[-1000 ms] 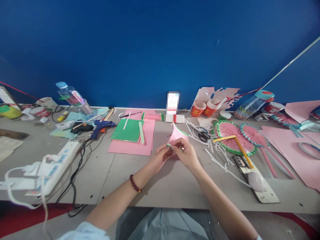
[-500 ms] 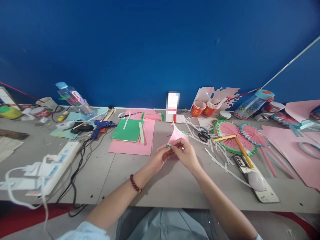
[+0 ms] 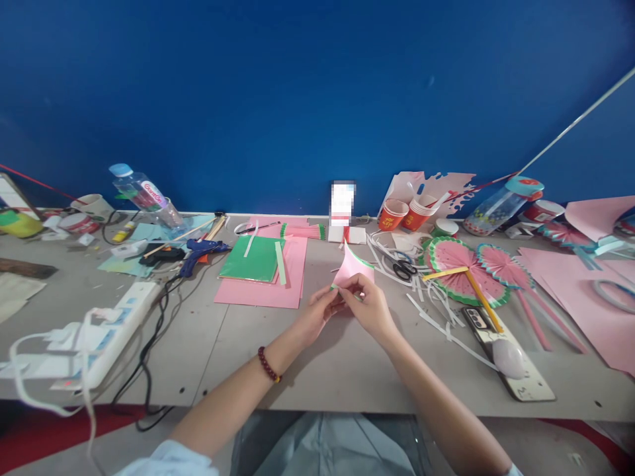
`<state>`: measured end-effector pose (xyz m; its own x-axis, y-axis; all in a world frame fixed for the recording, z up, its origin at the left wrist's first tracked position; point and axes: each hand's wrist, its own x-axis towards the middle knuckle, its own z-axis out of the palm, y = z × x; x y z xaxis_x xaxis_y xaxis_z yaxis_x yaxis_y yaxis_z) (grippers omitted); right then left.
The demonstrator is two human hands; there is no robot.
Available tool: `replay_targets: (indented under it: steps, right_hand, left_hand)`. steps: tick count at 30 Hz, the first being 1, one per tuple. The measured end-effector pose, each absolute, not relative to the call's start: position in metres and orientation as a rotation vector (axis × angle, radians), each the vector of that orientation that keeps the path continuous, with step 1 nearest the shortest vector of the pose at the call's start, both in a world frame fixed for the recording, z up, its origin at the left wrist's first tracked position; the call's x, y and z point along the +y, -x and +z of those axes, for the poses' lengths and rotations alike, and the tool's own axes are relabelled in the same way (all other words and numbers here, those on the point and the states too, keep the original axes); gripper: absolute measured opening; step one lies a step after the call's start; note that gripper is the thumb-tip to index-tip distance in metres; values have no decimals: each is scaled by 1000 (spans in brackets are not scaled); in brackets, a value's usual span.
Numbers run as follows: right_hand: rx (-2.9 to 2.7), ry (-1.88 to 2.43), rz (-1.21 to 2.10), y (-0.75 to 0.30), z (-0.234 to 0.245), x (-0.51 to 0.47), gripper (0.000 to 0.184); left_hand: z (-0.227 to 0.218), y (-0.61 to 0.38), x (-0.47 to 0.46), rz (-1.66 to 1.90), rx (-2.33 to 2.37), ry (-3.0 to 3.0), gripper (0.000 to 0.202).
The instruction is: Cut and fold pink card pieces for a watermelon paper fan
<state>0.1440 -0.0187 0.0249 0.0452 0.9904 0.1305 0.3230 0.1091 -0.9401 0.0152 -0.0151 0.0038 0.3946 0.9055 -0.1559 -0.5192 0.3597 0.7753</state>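
Above the middle of the grey table [image 3: 238, 344], both hands pinch the near edge of a pink paper sheet with a green border [image 3: 353, 266]. My left hand [image 3: 319, 315], with a red bead bracelet on its wrist, grips the paper's lower left corner with closed fingers. My right hand [image 3: 370, 305] pinches the same folded edge just beside it. The sheet curls upward away from me.
Green and pink sheets [image 3: 262, 271] lie to the left, near a blue glue gun [image 3: 198, 251] and a white power strip [image 3: 99, 330]. Scissors [image 3: 405, 269], white paper strips, watermelon paper fans [image 3: 461, 271], red cups [image 3: 407, 215] and a phone [image 3: 510, 357] lie to the right.
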Motion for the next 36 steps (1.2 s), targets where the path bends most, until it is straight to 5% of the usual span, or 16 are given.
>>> replay_targets:
  steps: [36]
  right_hand:
    - [-1464, 1389, 899, -141, 22, -20, 9]
  left_hand:
    - [-4, -18, -15, 1052, 762, -821, 33]
